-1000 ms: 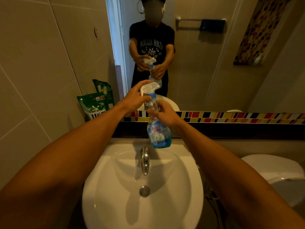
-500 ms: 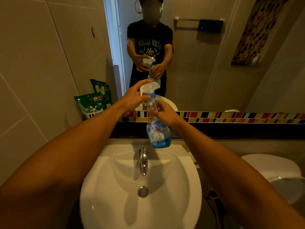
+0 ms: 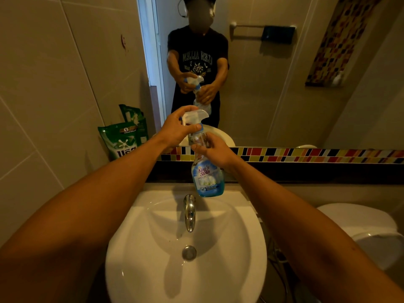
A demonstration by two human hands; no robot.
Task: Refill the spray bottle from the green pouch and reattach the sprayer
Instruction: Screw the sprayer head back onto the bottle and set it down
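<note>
I hold a clear spray bottle [image 3: 207,179] with a blue label upright above the back of the sink. My right hand [image 3: 213,150] grips its neck and shoulder. My left hand [image 3: 178,130] is closed around the white sprayer [image 3: 193,117], which sits on top of the bottle. The green pouch [image 3: 120,139] leans against the tiled wall on the ledge at the left, apart from both hands.
A white sink [image 3: 229,248] with a chrome tap [image 3: 189,212] and drain lies below the bottle. A mirror above a strip of coloured tiles [image 3: 306,155] shows my reflection. A white toilet [image 3: 358,228] stands at the right.
The bottle and both hands have stayed almost in place over the sink; my left hand has shifted slightly on the sprayer. The view has tilted a little.
</note>
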